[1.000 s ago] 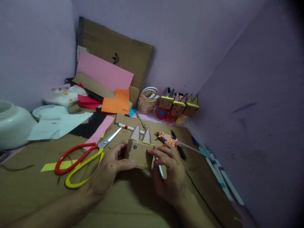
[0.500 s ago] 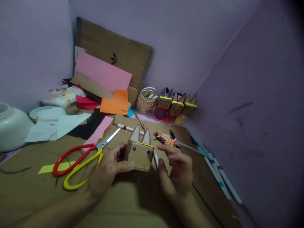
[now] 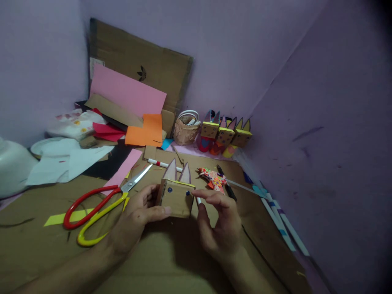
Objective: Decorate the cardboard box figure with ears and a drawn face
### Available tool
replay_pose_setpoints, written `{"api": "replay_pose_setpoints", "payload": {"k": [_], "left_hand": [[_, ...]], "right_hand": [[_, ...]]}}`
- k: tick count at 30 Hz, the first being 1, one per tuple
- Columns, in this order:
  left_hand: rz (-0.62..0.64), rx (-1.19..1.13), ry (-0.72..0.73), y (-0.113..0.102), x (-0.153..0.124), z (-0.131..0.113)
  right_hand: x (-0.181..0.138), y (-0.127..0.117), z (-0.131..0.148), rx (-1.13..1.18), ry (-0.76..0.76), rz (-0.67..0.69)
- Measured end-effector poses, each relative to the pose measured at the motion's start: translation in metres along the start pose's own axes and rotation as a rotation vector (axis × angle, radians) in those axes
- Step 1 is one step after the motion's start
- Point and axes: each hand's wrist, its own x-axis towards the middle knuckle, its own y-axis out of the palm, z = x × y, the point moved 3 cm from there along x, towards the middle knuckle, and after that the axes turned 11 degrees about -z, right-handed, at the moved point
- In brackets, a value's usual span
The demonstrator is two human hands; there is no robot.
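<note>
My left hand (image 3: 139,216) grips a small cardboard box head (image 3: 176,202) by its left side, thumb across the front. The head stands upright with two pointed pale ears (image 3: 170,169) outlined in dark colour, a yellow top edge and two dark blue eyes. My right hand (image 3: 222,220) is beside it, index finger stretched out to the right eye (image 3: 188,193), thumb apart from the other fingers. Behind the box, a white pen-like stick (image 3: 199,200) shows in part near my right thumb. Scissors (image 3: 130,185) with red and yellow handles lie open left of my left hand.
Three finished-looking cardboard figures (image 3: 226,136) stand at the back beside a woven basket (image 3: 186,132). A white marker (image 3: 163,164) and a floral-patterned piece (image 3: 212,177) lie behind the hands. Paper sheets (image 3: 143,130) and a white jar (image 3: 15,167) are at left.
My right index finger has moved left onto the box's right eye. My left hand keeps its hold on the box. The whole view has shifted slightly.
</note>
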Motion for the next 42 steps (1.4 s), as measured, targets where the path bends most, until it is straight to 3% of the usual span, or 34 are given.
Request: {"api": "replay_pose_setpoints", "payload": {"k": [15,28,35,42], "left_hand": [[0.034,-0.017,0.005,0.000,-0.001,-0.002],[0.043,-0.032,0.000,0.003,-0.004,-0.005],[0.020,-0.033,-0.003,0.004,-0.004,-0.007],[0.029,-0.029,-0.015,0.002,-0.002,-0.003]], "right_hand": [[0.009,0.001,0.005,-0.370,-0.295,0.103],[0.008,0.001,0.005,-0.411,-0.300,0.124],[0.010,-0.001,0.002,-0.132,-0.031,0.063],[0.007,0.001,0.001,-0.255,-0.168,0.123]]}}
